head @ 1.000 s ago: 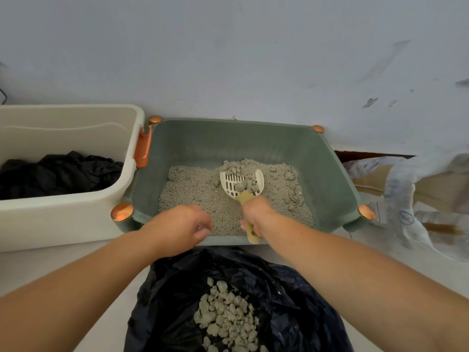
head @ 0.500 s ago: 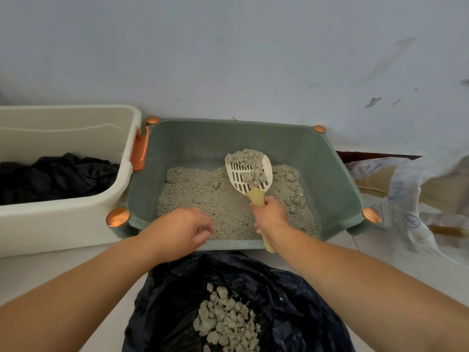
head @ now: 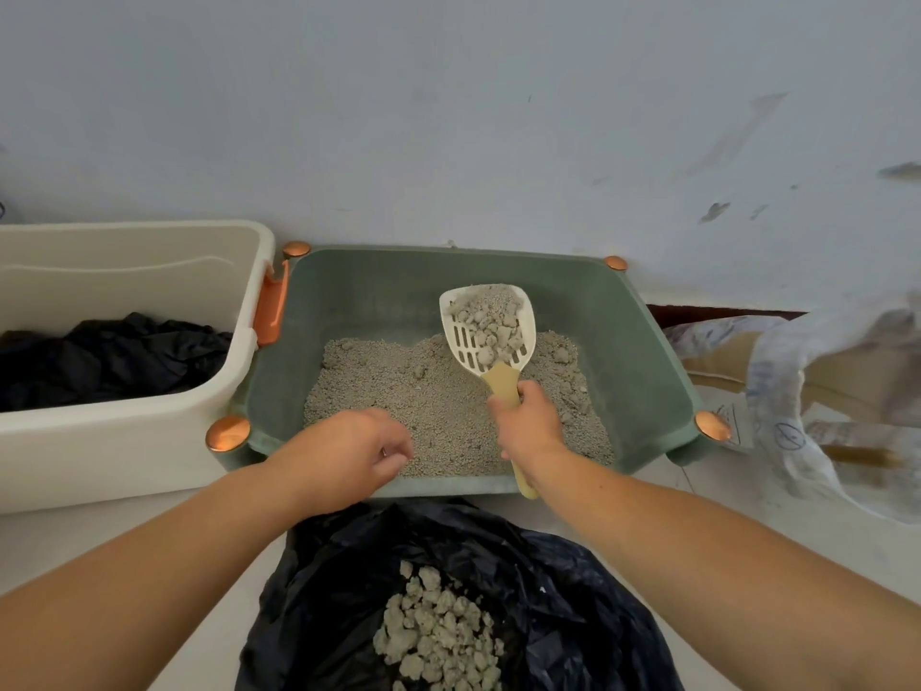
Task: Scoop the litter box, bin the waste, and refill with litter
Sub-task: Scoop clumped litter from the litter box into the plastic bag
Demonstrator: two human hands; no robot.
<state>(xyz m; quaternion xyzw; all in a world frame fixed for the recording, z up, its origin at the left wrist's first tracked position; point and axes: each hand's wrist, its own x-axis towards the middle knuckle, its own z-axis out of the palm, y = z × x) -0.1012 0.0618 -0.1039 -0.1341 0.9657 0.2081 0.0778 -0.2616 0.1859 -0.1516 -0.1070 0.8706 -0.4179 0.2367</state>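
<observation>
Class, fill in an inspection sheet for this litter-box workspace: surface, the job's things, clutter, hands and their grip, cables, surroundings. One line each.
Surface: pale floor under everything.
Job's things: green litter box holding grey litter; slotted scoop raised above the litter, loaded with clumps; black bin bag open in front, with a pile of clumps inside; litter sack lying to the right.
Clutter: cream tub on the left, holding crumpled black plastic.
Hands: right hand has its grip on the scoop handle; left hand over the box's front edge, fingers loosely curled, holding nothing.
Cables: nothing seen.
Surroundings: scuffed pale wall behind.
</observation>
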